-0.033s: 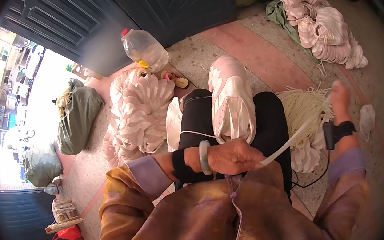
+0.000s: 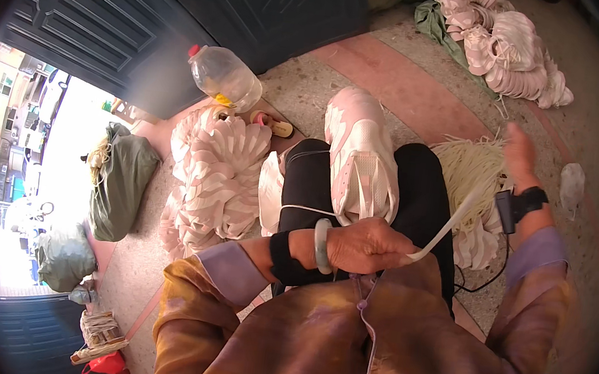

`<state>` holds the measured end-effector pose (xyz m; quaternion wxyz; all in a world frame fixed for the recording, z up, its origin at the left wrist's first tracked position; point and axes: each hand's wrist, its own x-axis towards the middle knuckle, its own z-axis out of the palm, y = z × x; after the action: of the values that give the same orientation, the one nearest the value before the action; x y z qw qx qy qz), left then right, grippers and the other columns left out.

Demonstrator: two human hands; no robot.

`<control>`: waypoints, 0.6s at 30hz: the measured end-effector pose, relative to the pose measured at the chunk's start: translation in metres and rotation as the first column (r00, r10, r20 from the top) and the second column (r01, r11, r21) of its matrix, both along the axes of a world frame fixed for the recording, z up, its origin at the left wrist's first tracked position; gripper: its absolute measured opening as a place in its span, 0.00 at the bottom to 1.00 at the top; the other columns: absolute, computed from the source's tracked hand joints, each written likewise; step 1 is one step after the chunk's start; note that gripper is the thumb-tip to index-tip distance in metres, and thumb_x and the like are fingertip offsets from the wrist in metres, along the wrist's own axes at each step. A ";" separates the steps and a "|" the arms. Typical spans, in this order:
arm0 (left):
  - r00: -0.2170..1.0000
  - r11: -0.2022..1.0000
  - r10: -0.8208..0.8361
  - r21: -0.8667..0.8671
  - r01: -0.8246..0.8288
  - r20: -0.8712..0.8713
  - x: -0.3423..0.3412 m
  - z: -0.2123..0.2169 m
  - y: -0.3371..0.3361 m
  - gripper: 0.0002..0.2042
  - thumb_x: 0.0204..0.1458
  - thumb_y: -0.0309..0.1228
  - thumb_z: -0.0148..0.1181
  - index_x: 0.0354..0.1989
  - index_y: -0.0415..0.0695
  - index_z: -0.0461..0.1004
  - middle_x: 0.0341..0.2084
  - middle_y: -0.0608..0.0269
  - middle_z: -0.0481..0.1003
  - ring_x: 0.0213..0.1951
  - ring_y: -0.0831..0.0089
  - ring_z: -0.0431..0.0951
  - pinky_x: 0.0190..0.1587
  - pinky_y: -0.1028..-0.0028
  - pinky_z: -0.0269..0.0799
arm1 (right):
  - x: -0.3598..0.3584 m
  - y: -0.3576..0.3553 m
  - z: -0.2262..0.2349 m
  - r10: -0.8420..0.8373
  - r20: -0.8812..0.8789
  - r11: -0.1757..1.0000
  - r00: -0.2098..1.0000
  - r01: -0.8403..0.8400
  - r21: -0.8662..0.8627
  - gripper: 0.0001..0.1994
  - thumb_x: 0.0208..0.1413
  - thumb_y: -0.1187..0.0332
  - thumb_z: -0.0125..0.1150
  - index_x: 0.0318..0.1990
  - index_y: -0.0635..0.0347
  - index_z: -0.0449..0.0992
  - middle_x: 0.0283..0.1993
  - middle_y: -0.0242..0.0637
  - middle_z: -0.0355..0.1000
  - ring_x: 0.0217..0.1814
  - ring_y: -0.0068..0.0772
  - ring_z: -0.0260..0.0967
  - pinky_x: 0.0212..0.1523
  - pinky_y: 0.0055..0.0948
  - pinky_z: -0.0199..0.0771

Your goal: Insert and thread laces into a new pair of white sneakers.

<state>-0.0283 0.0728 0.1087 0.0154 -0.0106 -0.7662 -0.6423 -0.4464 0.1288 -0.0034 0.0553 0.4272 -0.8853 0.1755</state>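
Observation:
My left hand (image 2: 368,246), with a pale bangle at the wrist, is closed in a pinch on a flat white shoelace (image 2: 450,223) in front of my lap. From there the shoelace runs up to the right, slightly bowed and blurred, to my raised right hand (image 2: 520,153), whose fingers look closed around its other end. A pink-and-white shoe upper (image 2: 359,131) lies between my knees, toe pointing away, with lacing across its throat. A thin white cord (image 2: 308,208) crosses my dark trouser leg beside it.
Stacked shoe uppers (image 2: 215,177) lie left of my legs; another heap (image 2: 514,53) rests at the far right. A bundle of pale laces (image 2: 468,169) is by my right knee. Beyond stand a clear plastic bottle (image 2: 224,79) and dark doors (image 2: 261,5). Green sacks (image 2: 123,182) sit at left.
My right hand has shifted slightly to the left, and the shoelace between my hands bows a little more. The left hand and shoe upper have hardly moved.

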 end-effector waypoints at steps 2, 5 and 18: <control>0.999 0.998 -0.001 0.069 0.003 -0.037 -0.006 -0.001 0.001 0.08 0.53 0.26 0.51 0.22 0.39 0.65 0.13 0.53 0.60 0.16 0.62 0.62 0.21 0.67 0.59 | 0.079 -0.035 0.029 0.267 0.124 0.964 0.956 -0.265 -0.031 0.14 0.49 0.60 0.56 0.42 0.54 0.73 0.36 0.45 0.74 0.41 0.50 0.70 0.37 0.43 0.68; 0.996 0.995 -0.077 0.064 0.079 -0.037 -0.019 0.015 -0.003 0.08 0.53 0.25 0.50 0.22 0.39 0.64 0.12 0.53 0.60 0.15 0.64 0.61 0.21 0.67 0.58 | 0.154 -0.082 0.040 0.520 0.188 0.849 0.833 -0.480 -0.221 0.19 0.48 0.58 0.61 0.44 0.61 0.72 0.35 0.43 0.73 0.37 0.43 0.71 0.37 0.35 0.69; 0.999 0.983 -0.022 0.185 0.016 0.025 -0.007 0.008 -0.031 0.09 0.57 0.27 0.50 0.26 0.37 0.66 0.16 0.63 0.63 0.21 0.76 0.63 0.25 0.74 0.60 | 0.220 -0.168 0.004 0.576 0.482 0.678 0.660 -0.716 0.169 0.36 0.55 0.41 0.44 0.66 0.49 0.47 0.69 0.37 0.45 0.68 0.48 0.45 0.62 0.50 0.51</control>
<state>-0.0352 0.0416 0.1166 -0.0003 -0.0077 -0.7032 -0.7109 -0.2263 -0.0392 0.0010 -0.2648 0.6764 -0.6788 0.1072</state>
